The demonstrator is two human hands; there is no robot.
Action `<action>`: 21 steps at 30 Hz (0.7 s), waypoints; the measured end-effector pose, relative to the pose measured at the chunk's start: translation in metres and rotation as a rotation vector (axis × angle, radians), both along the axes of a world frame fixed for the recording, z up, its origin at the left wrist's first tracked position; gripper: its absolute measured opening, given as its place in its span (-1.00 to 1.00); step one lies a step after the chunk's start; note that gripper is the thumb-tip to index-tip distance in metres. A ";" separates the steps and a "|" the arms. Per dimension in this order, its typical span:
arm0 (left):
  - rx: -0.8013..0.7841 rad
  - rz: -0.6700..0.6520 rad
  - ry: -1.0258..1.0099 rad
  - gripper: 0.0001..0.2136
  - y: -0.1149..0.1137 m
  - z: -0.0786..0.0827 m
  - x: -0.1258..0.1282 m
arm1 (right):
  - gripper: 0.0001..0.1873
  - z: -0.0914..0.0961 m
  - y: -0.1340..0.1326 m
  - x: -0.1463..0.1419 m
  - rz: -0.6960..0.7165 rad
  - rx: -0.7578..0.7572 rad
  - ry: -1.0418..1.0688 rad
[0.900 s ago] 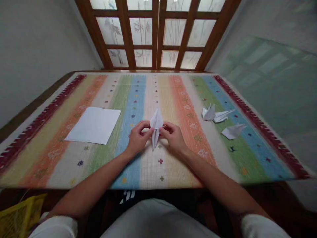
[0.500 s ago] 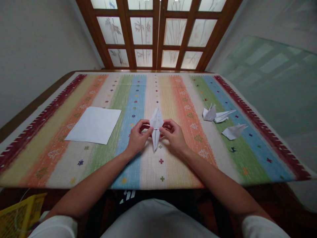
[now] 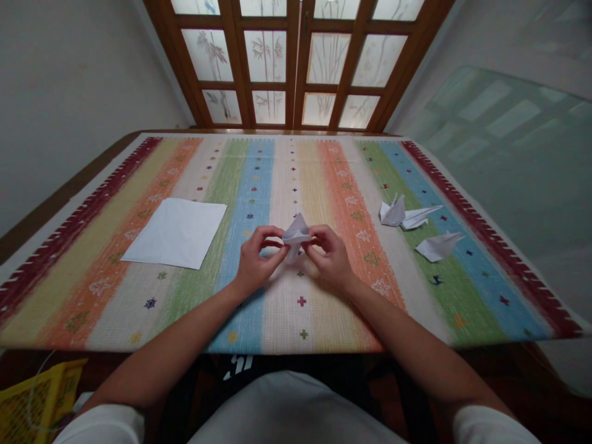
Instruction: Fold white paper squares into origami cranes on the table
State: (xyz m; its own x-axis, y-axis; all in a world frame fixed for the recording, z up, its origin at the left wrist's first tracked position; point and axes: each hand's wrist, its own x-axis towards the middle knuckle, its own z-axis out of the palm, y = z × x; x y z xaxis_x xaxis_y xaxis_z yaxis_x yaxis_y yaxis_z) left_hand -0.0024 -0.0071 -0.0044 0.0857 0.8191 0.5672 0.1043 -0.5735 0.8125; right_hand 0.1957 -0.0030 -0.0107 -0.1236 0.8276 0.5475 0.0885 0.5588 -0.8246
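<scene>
A small white folded paper figure (image 3: 296, 235) sits between my two hands over the middle of the striped tablecloth (image 3: 324, 185). My left hand (image 3: 256, 259) pinches its left side with thumb and fingers closed. On the other side my right hand (image 3: 330, 256) pinches it the same way. The figure looks compact, its upper point tipped toward me. Both forearms reach in from the near table edge.
A flat white paper sheet (image 3: 178, 232) lies to the left. Two finished white paper figures (image 3: 405, 214) (image 3: 437, 245) rest at the right. A wooden-framed glass door (image 3: 296, 61) stands behind the table. A yellow crate (image 3: 32, 401) is on the floor at lower left.
The paper figure stood tall with a long point toward me. Now its top is folded down and it looks shorter, while both hands stay pinched on it in nearly the same place.
</scene>
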 end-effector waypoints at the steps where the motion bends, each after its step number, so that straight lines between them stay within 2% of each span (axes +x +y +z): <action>1: 0.073 0.003 0.021 -0.78 -0.001 0.001 0.000 | -0.86 0.001 -0.001 0.001 -0.014 0.077 -0.028; 6: 0.364 0.019 0.122 -0.85 -0.003 0.007 0.000 | -0.79 0.009 -0.003 0.005 -0.072 0.369 -0.100; 10: 0.393 0.036 0.144 -0.88 -0.003 0.010 -0.001 | -0.77 0.011 -0.003 0.006 -0.081 0.435 -0.151; 13: 0.358 0.024 0.133 -0.89 -0.004 0.009 -0.001 | -0.80 0.011 -0.003 0.006 -0.057 0.416 -0.146; 17: 0.232 -0.040 0.082 -0.87 -0.007 0.005 -0.001 | -0.86 0.011 -0.005 0.005 -0.021 0.351 -0.104; 19: 0.133 -0.061 0.052 -0.85 -0.008 0.004 0.000 | -0.90 0.011 -0.007 0.005 0.008 0.248 -0.094; 21: 0.004 -0.053 0.026 -0.82 -0.009 0.004 0.000 | -0.90 0.010 -0.009 0.004 0.030 0.078 -0.080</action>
